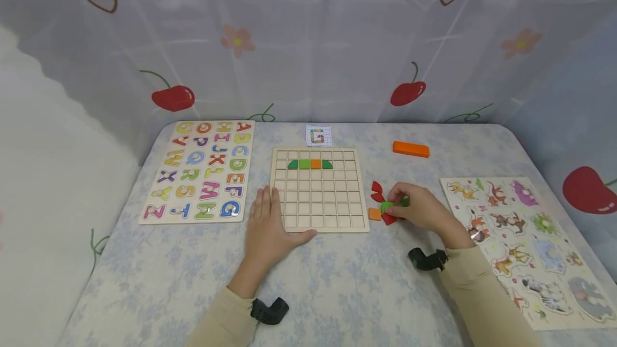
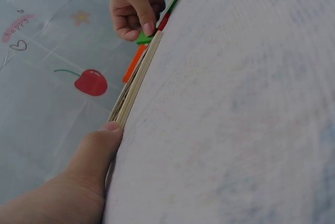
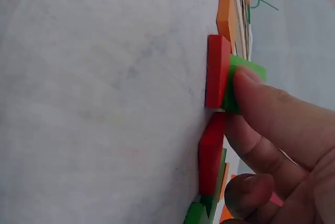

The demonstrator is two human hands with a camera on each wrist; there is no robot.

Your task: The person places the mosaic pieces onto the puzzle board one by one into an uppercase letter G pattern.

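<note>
My right hand (image 1: 420, 208) pinches a light green square tile (image 3: 255, 67) between thumb and fingers, just right of the wooden grid board (image 1: 323, 209). Around it lie red pieces (image 1: 377, 187), an orange square (image 1: 374, 214) and a dark green piece (image 1: 405, 202) partly hidden by the fingers. My left hand (image 1: 266, 227) rests with straight fingers along the board's left side, its thumb against the front edge. Near the board's top, a row holds a dark green rounded piece (image 1: 293, 164), a light green square (image 1: 305, 164), an orange square (image 1: 315, 164) and another dark green rounded piece (image 1: 327, 164).
Behind the board lies a small card (image 1: 318, 136) showing a coloured letter G on a grid. An alphabet puzzle board (image 1: 195, 173) is at left, an animal puzzle board (image 1: 523, 240) at right. An orange bar-shaped box (image 1: 411, 149) sits at the back right.
</note>
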